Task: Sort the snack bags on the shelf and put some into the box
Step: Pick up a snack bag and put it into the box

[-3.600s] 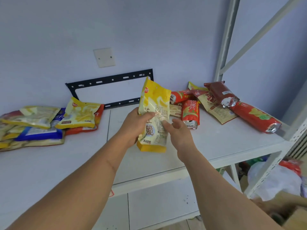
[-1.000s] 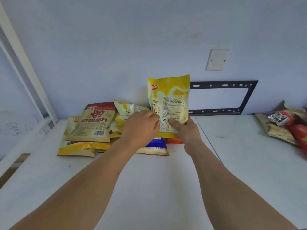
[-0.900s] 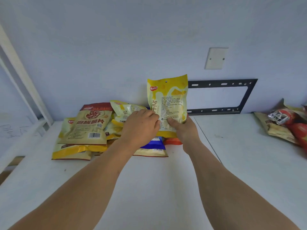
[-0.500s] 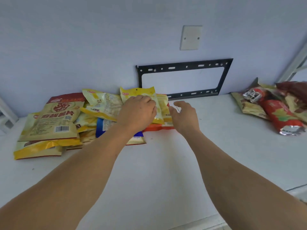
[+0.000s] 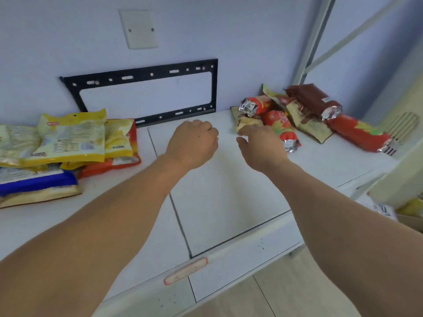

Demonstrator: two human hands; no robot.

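Both hands hover empty over the middle of the white shelf (image 5: 229,202). My left hand (image 5: 193,143) has loosely curled fingers and holds nothing. Beside it my right hand (image 5: 261,145) reaches right with relaxed fingers, close to a small tan bag (image 5: 246,121) and a red tube-shaped snack bag (image 5: 282,128). The yellow snack bag (image 5: 71,136) lies flat on top of the pile of yellow, orange and blue bags (image 5: 45,175) at the left. More red and brown bags (image 5: 320,106) lie in a heap at the back right.
A black metal wall bracket (image 5: 146,97) and a white blank wall plate (image 5: 139,28) sit on the wall behind the shelf. The rack's white upright (image 5: 313,40) rises at the right. Cardboard and clutter (image 5: 409,213) show below at the far right.
The yellow bag, held upright in both hands a second ago, was laid on the left pile and let go. Both hands have since moved right toward the red bags.
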